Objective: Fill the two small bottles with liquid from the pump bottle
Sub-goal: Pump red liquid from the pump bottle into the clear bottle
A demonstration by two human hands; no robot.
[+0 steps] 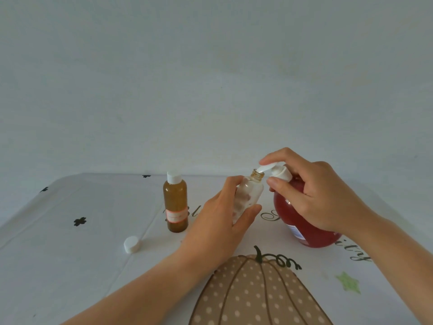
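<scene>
One surface: we log a white tablecloth [70, 266] with fold creases, grey script lettering and a dotted tan pumpkin print [253, 296] at the near edge.
Room: a plain pale wall [210, 78] rises behind the table.
Small printed marks: we count three black flowers [79, 221], all left of the pump bottle, and one green star [348, 281] nearer to us than it.
Pump bottle [304, 233]: one, red liquid inside, standing upright on the cloth, white pump head [273, 168] pointing left.
Small bottles: two.
Capped small bottle [175, 205]: upright, well left of the pump bottle, amber liquid nearly to its shoulder.
Open small bottle [251, 191]: just left of the pump bottle, tilted, mouth touching the spout tip; we cannot tell its fill level.
Loose cap [131, 244]: one, white, lying farthest left of the pump bottle.
Left hand [222, 221]: fingers and thumb wrapped round the open small bottle, holding it off the cloth.
Right hand [314, 195]: index fingertip on the pump head, thumb at the collar, remaining fingers curled behind the neck.
</scene>
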